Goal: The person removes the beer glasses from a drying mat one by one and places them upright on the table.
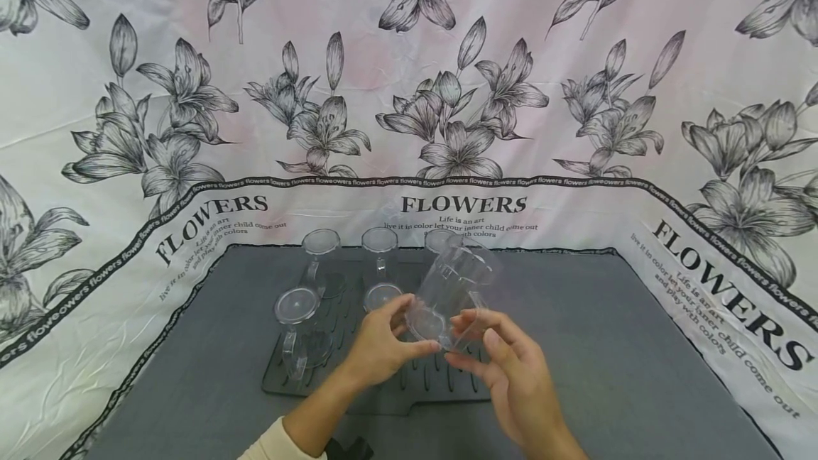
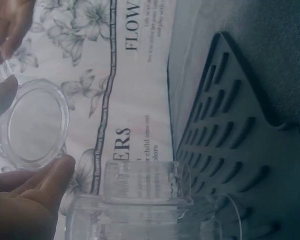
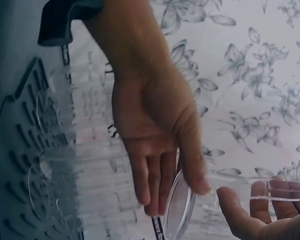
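A clear mug [image 1: 450, 282] is held in the air above the tray, tilted, its round base toward me and its rim pointing away to the upper right. My left hand [image 1: 380, 343] grips it near the base [image 2: 37, 125], with thumb and fingers on opposite sides. At the mug's right side, my right hand [image 1: 511, 375] has its curled fingers around the handle [image 3: 280, 191]. In the right wrist view the right thumb stands apart from those fingers. Several similar clear mugs, among them one at the left front [image 1: 297, 305], stand upside down on the dark drying tray [image 1: 332, 390].
The ridged tray lies on a grey table [image 1: 633, 360]. A white cloth [image 1: 332, 211] with flower print and lettering surrounds the back and sides. Upside-down mugs [image 1: 380, 238] stand close behind and left of the hands. A black strap piece [image 3: 70, 22] sits at the left wrist.
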Demonstrator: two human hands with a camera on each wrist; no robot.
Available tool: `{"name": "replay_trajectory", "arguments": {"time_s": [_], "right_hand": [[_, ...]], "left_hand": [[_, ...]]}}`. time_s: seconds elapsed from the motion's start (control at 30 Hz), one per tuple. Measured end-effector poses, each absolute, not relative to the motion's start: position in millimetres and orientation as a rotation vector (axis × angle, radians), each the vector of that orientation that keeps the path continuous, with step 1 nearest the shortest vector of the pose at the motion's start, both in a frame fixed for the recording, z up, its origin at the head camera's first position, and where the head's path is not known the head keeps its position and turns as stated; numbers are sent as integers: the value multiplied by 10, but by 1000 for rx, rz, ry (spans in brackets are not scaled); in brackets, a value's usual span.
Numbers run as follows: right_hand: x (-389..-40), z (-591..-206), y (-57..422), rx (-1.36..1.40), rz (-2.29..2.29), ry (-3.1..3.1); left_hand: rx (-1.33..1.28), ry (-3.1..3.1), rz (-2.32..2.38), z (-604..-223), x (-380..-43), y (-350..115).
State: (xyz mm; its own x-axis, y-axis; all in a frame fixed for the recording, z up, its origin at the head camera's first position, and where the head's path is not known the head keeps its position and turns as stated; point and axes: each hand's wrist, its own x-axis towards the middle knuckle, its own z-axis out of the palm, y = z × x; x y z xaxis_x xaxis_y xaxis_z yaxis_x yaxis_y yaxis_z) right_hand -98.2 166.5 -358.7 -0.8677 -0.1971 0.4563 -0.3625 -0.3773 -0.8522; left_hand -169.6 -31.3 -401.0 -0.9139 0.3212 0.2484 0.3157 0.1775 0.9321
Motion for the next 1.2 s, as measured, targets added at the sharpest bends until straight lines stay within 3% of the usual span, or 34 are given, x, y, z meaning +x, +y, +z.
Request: {"name": "replay_trajectory", "arguments": {"time_s": [0.4,0.87,1.2], "right_hand": [[-882,-3531,1537,772,2498,-1637],[-844,-3512,1438,413,2401,-1740],[-853,-3448,1498,373,2317,-1714]], "left_hand": [[700,2406,1890,-4087,-1656,-235],[794,2411,1897,-4131,-1646,-150],[759,2360,1952,-4037,-1604,-187]]}}
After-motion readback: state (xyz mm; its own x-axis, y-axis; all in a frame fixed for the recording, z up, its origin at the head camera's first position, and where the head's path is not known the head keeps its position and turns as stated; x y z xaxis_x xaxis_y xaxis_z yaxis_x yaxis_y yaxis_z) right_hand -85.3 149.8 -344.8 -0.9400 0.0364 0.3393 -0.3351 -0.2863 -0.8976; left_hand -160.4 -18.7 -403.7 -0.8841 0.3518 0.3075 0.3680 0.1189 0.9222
